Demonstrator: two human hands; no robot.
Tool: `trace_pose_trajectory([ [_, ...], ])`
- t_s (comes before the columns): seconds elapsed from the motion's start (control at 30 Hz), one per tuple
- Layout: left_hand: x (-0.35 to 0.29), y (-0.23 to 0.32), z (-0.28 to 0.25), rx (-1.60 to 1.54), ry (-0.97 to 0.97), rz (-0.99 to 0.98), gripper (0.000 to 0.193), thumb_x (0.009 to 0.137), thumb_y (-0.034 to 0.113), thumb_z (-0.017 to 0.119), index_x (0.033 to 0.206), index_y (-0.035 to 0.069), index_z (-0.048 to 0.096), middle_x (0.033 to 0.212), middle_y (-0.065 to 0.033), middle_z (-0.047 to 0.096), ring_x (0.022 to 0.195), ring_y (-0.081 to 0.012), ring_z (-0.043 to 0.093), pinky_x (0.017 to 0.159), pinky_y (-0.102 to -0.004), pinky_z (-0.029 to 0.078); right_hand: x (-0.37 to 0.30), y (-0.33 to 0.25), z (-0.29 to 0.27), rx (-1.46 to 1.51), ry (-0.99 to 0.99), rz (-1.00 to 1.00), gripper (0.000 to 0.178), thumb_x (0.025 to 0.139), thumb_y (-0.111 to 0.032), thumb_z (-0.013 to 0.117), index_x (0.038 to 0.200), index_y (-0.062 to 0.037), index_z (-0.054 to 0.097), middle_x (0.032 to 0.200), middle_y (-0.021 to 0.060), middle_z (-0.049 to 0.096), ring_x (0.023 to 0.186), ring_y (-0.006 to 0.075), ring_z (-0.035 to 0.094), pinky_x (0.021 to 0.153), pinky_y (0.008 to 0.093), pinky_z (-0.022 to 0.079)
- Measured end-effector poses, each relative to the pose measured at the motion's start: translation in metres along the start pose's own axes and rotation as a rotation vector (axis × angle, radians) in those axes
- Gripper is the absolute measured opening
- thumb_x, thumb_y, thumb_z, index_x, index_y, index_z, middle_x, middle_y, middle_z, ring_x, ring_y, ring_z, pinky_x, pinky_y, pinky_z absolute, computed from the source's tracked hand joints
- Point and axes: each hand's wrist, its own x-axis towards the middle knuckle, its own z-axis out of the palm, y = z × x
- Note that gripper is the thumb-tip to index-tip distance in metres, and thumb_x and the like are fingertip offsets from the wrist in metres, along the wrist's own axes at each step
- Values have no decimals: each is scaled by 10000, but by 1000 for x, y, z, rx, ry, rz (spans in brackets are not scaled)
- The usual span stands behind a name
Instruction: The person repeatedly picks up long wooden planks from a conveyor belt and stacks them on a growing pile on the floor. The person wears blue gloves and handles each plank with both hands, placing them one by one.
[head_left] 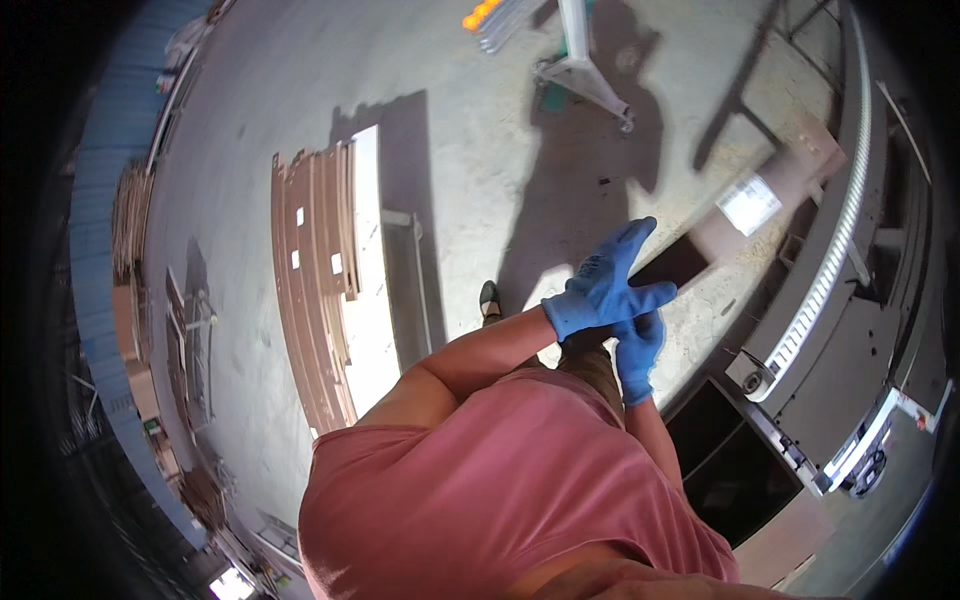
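Both my hands wear blue work gloves and meet in front of my body. My left hand reaches to the right with its thumb and fingers spread, and nothing shows between them. Just below it, my right hand is partly covered by the left, and its fingers are hidden. Whether the gloves touch or only overlap in this view, I cannot tell. Beyond the fingertips lies a long brown cardboard piece with a white label. A dark patch, perhaps its shaded side, borders its near end.
At left, flat brown cardboard sheets are stacked beside a white panel. A long machine frame with a pale ribbed rail runs along my right. Ahead stands a white wheeled stand leg. My shoe is on the grey floor.
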Motion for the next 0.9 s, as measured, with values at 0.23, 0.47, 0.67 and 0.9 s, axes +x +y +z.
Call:
trace_pose_trajectory([
  [0.23,-52,-158,-104,163,774,-179,647,823,307,862,1312,-3,574,1146,-240,632,1066,-391,644,904,-485,539,9,31,190,-425,-606,-67,370,924,-124,772,1250,3,651,1092,172,776,956,258,762,871,382,588],
  [0.47,-160,-411,-309,314,820,-523,786,781,256,852,1410,-49,494,1153,-280,604,1060,-452,615,893,-525,538,-47,102,304,-703,-864,138,587,956,-364,729,1411,-13,607,1202,233,750,1139,396,725,980,461,566],
  [0.67,-211,-535,-415,498,845,-870,919,807,328,822,1525,-37,380,1305,-341,541,1204,-519,558,997,-584,511,-58,123,361,-879,-973,328,455,932,-383,712,1254,-63,675,1058,212,749,1016,417,717,875,498,560],
  [0.9,-204,-598,-461,628,705,-1093,966,823,442,769,1566,-27,369,1362,-287,568,1242,-473,580,995,-575,534,-57,145,397,-922,-875,379,348,927,-347,701,1109,-51,674,1039,198,749,996,414,716,859,495,556],
])
